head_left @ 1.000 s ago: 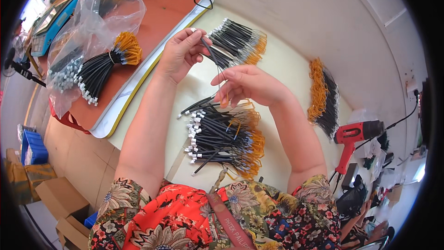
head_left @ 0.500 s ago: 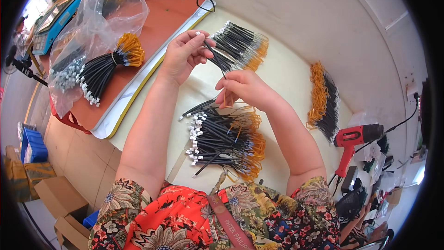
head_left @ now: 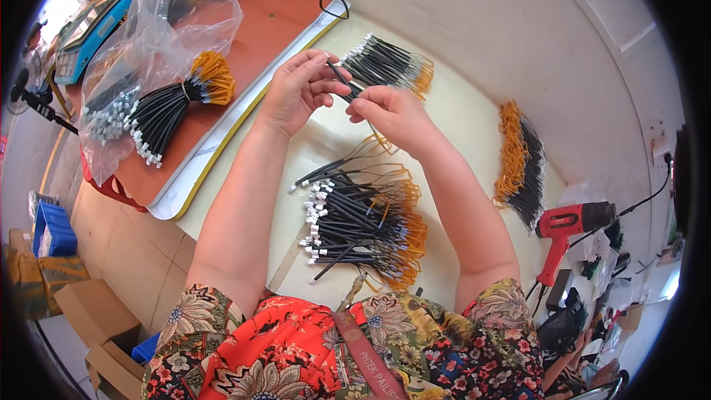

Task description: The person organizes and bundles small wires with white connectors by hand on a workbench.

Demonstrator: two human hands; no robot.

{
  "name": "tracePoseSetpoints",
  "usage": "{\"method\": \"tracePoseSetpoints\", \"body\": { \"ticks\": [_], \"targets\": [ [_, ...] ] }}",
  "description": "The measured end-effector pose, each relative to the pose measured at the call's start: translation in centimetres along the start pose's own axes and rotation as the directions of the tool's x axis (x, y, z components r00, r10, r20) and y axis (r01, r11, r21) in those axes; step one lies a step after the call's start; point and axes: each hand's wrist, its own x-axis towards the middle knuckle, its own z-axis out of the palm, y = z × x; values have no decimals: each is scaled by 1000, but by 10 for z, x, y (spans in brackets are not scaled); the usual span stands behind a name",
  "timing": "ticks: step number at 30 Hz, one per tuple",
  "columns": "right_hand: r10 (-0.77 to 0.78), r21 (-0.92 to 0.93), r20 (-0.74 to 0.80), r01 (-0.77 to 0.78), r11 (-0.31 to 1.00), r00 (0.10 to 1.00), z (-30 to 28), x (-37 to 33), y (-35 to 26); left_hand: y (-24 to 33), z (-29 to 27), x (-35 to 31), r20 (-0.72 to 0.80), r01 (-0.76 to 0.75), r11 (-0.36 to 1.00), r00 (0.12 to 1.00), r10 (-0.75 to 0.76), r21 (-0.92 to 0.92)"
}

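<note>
A single black-sleeved cable (head_left: 338,74) with a white connector at its upper end is held between both hands above the pale tabletop. My left hand (head_left: 296,96) is closed on it close to the connector. My right hand (head_left: 396,120) pinches it further down, fingertips near those of the left. Orange wire (head_left: 383,142) dangles under the right hand. Nearer to me lies a loose pile of similar cables (head_left: 355,226), white connectors to the left and orange wires to the right. Beyond the hands sits another row of cables (head_left: 389,65).
At right stands a row of cables (head_left: 527,170) by the wall, with a red heat gun (head_left: 563,230) nearer. Left, a red-brown board (head_left: 259,30) carries a tied cable bundle (head_left: 167,115) and a clear plastic bag (head_left: 148,37). Cardboard boxes (head_left: 96,315) are on the floor.
My right hand has moved up and slightly right along the cable, closer to the left hand. The left hand has shifted slightly. Orange wire now trails below the right hand.
</note>
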Motion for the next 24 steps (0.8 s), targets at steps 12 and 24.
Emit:
{"method": "tracePoseSetpoints", "body": {
  "ticks": [12,24],
  "targets": [
    [112,-241,-30,-116,964,993,1,-2,-6,-4,-7,2,-83,-7,999,996,11,39],
    [89,-298,-49,-100,949,995,3,0,-1,-5,-10,5,-112,-17,999,994,21,37]
  ]
}}
